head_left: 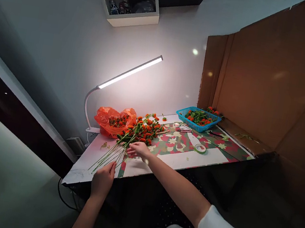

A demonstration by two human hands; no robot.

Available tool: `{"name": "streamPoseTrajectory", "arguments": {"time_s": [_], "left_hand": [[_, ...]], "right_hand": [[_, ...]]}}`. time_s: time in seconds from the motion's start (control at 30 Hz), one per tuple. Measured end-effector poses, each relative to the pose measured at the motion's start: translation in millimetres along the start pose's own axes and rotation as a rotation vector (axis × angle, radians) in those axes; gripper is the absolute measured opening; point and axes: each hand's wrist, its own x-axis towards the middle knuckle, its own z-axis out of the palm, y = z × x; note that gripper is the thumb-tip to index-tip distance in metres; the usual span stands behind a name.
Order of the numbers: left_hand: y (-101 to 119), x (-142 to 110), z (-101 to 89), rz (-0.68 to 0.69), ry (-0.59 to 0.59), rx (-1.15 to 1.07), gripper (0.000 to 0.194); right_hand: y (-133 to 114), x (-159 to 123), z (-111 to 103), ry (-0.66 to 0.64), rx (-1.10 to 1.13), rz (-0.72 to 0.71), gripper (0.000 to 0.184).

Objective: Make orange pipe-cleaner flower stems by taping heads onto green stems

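A bundle of orange flowers [144,130] with long green stems [108,156] lies on the table, the stems pointing toward me and to the left. At the table's front edge my left hand [103,180] is closed, with a thin green stem rising from its fingertips toward the bundle. My right hand [138,150] is just below the flower heads, beside the stems, its fingers stretched out and apart. I make out nothing held in it. An orange plastic bag [101,122] with more orange flowers in it stands behind the bundle on the left.
A blue basket [201,128] of flowers and stems stands at the back right. Green tape [200,148] and red-handled scissors [184,130] lie on the patterned tabletop [171,140]. A lit lamp [131,73] arches over the left side. Cardboard [262,77] walls the right.
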Motion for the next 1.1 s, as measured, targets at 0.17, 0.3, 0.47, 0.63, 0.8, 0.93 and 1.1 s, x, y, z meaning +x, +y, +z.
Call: {"name": "streamPoseTrajectory", "arguments": {"time_s": [0.17,0.3,0.47,0.63,0.8,0.93,1.1], "left_hand": [[-11.0,-4.0,4.9,-0.023,-0.017,0.003,0.028],[3.2,5.4,3.1,0.000,-0.142,-0.150,0.029],[28.7,23.1,7.1,0.107,-0.361,-0.201,0.031],[37.3,27.0,16.7,0.105,-0.369,-0.199,0.031],[34.2,25.7,18.1,0.019,-0.208,-0.247,0.030],[35.6,23.0,21.0,-0.027,-0.208,-0.051,0.027],[41.3,15.7,28.9,-0.075,-0.261,0.052,0.027]], "right_hand": [[26.4,-22.0,-33.1,-0.046,0.008,0.060,0.030],[33.8,-30.7,-45.7,-0.072,0.037,0.029,0.040],[33.4,-32.9,-50.7,-0.094,0.089,-0.020,0.049],[29.6,-35.9,-57.0,-0.117,0.134,-0.036,0.045],[28.1,-40.0,-58.7,-0.118,0.171,-0.055,0.039],[27.3,-41.9,-59.5,-0.109,0.194,-0.071,0.036],[26.2,-42.2,-61.0,-0.090,0.219,-0.086,0.036]]}}
